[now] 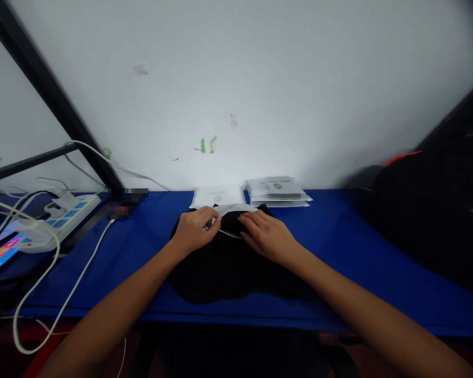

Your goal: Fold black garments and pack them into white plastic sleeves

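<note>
Apparently midway: left hand [199,228] pinches unclosed white edge [238,207] over black cloth [228,273]; right hand [271,236] at three o'clock, grip unclear.

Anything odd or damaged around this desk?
Two things: the white cable droops loosely past the edge of the blue desk, possibly a snag risk, and green marks, perhaps residue, mar the pale wall.

No legible text: only blurry print [287,179] and a round mark [277,186] on the top stacked packet [262,187]
</note>
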Demonstrator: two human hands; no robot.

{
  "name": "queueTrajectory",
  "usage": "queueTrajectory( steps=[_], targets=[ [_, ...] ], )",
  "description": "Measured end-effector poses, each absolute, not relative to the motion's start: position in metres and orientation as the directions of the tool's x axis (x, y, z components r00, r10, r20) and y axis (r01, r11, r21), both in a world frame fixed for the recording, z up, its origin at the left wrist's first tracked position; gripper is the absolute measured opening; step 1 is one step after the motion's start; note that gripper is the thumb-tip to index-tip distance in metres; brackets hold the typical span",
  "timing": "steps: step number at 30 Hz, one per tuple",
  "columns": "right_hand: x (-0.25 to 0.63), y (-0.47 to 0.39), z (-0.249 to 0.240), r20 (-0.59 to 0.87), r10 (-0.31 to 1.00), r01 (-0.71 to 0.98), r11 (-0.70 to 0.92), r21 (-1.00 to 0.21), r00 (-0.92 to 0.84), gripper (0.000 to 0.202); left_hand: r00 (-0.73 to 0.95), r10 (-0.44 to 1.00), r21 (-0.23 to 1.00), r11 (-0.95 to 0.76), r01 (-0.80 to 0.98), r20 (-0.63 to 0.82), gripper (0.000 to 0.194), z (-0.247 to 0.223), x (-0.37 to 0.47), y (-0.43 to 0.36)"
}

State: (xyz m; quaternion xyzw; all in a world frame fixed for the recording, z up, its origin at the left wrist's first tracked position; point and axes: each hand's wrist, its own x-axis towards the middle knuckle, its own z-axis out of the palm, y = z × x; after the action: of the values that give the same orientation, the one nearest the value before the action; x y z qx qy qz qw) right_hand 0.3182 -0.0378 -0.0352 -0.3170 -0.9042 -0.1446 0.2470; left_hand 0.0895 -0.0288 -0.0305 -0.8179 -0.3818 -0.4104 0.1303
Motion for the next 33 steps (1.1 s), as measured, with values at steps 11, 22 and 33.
queueTrajectory(
  steps=[11,22,33],
  targets=[
    [0.320,-0.033,-0.037,0.443,0.619,0.749,0.622,0.227,-0.649,0.019,0.513,0.478,0.076,-0.780,0.621,0.713,0.020,-0.032,0.094,-0.032],
    [0.315,-0.033,-0.042,0.318,0.723,0.789,0.580,0.202,-0.613,0.031,0.574,0.490,0.092,-0.807,0.583,0.656,0.021,-0.040,0.099,-0.034],
    [0.313,-0.030,-0.043,0.296,0.733,0.791,0.573,0.216,-0.612,0.028,0.585,0.529,0.127,-0.798,0.589,0.615,0.019,-0.040,0.100,-0.035]
  ],
)
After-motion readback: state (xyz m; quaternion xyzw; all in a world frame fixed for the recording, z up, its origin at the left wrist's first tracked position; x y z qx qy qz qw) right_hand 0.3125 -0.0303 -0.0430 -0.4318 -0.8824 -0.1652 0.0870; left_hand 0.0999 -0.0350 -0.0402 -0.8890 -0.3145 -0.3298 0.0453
